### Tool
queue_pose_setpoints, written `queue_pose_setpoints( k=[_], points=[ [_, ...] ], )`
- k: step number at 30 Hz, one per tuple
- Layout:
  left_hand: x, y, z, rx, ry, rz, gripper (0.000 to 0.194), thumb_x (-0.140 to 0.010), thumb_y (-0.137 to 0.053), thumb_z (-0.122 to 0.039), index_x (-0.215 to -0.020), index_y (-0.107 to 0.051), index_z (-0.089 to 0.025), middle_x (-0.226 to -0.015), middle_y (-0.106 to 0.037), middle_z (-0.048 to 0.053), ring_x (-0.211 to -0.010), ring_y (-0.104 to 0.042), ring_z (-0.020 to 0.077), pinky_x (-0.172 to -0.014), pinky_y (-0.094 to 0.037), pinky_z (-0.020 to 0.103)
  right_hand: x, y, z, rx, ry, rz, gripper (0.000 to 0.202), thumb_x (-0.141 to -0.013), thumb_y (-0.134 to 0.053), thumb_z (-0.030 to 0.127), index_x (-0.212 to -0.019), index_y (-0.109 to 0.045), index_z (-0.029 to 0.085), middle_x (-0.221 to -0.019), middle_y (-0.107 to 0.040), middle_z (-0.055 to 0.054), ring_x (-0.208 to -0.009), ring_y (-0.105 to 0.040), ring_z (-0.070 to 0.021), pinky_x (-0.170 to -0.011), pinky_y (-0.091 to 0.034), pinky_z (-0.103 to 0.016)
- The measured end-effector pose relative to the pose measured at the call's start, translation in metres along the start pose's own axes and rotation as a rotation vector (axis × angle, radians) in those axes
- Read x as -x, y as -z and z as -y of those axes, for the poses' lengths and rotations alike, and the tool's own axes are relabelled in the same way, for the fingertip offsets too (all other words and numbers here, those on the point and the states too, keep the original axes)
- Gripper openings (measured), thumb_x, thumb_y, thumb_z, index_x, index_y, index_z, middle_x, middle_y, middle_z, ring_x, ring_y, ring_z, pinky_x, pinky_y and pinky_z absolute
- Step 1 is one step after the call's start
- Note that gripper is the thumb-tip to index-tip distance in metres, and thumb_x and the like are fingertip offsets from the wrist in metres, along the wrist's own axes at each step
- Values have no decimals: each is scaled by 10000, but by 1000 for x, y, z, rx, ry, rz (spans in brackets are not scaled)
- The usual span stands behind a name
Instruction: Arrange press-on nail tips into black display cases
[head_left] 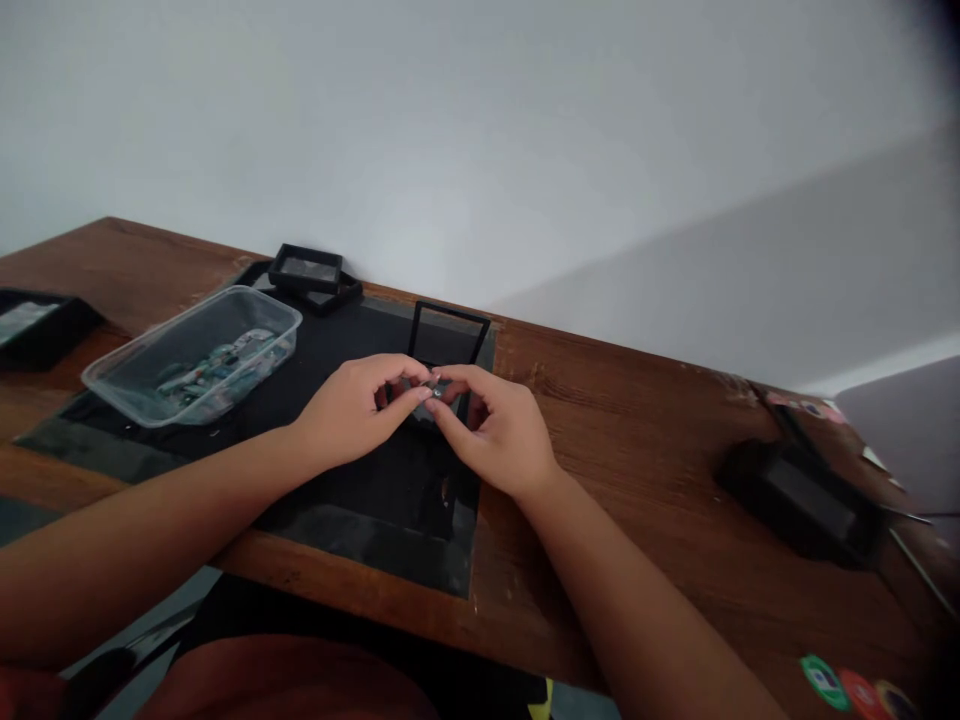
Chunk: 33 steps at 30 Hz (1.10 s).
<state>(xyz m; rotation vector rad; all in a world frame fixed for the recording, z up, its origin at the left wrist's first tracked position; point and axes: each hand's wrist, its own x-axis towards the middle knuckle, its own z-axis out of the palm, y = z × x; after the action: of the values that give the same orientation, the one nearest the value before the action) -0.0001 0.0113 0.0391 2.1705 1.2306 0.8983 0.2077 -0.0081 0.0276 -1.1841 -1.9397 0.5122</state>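
My left hand (367, 405) and my right hand (499, 420) meet fingertip to fingertip over the black mat. Between their thumbs and forefingers they pinch a small shiny piece (436, 393), too small to tell its kind. Just behind and below the fingers stands an open black box with its framed lid (450, 335) raised; my hands hide much of its lower part. To the left of my left hand, a clear plastic tub (124, 385) holds many small grey-blue and silvery packets or pieces.
Black framed boxes (306, 268) are stacked by the wall. Another black box (56, 330) sits at the far left edge. A dark box-like object (802, 500) lies on the right of the wooden table (637, 440), with round coloured badges (825, 682) near the front.
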Motion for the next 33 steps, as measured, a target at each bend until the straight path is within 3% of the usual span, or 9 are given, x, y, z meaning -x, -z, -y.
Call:
queue_pose_setpoints(
  k=[6, 14, 19, 25, 28, 31, 33],
  points=[
    [5, -2, 4, 128, 28, 47, 215, -982, -621, -362, -1032, -765, -211, -954, -810, 34, -775, -696, 162, -680, -534, 264, 3, -4, 4, -116, -1, 8, 241, -943, -714, 336, -1148, -774, 222, -921, -817, -7, -552, -585, -89, -559, -490, -258],
    [10, 2, -1, 125, -39, 85, 120, -1002, -658, -309, -995, -757, -242, -835, -758, -25, -711, -663, 126, -663, -525, 240, 3, -9, 9, -384, -119, -106, 102, -917, -776, 291, -965, -820, 212, -807, -806, -12, -569, -618, -101, -502, -472, -244],
    [9, 4, -1, 122, -7, 64, 107, -995, -661, -312, -1024, -746, -254, -870, -779, -31, -749, -702, 128, -675, -543, 233, 2, -9, 9, -522, -248, -89, 96, -881, -814, 315, -864, -809, 220, -692, -748, 5, -570, -596, -109, -504, -454, -247],
    [11, 4, -3, 213, 80, 96, 96, -982, -650, -311, -974, -737, -270, -832, -761, -39, -720, -700, 127, -633, -539, 228, -5, -5, 7, -706, -337, -75, 138, -868, -810, 346, -823, -780, 218, -754, -772, 10, -534, -558, -73, -479, -444, -212],
    [12, 5, -2, 257, 137, 77, 95, -986, -646, -334, -995, -724, -280, -840, -773, -31, -726, -726, 144, -655, -562, 251, -8, -2, 5, -691, -351, -74, 191, -917, -741, 370, -816, -775, 212, -729, -756, 14, -517, -538, -69, -480, -437, -214],
    [13, 7, 0, 252, 168, 57, 103, -1014, -633, -375, -1021, -699, -296, -873, -776, -31, -768, -743, 151, -691, -581, 249, -10, 1, 1, -544, -370, -101, 273, -930, -721, 398, -757, -769, 192, -656, -709, 0, -580, -584, -98, -515, -443, -224],
    [12, 9, 1, 254, 175, 57, 95, -1030, -620, -382, -1032, -679, -307, -874, -772, -47, -773, -737, 133, -699, -581, 219, -10, 3, -1, -439, -401, -72, 286, -914, -743, 392, -730, -771, 175, -602, -669, 5, -544, -539, -93, -485, -389, -226]
  ],
)
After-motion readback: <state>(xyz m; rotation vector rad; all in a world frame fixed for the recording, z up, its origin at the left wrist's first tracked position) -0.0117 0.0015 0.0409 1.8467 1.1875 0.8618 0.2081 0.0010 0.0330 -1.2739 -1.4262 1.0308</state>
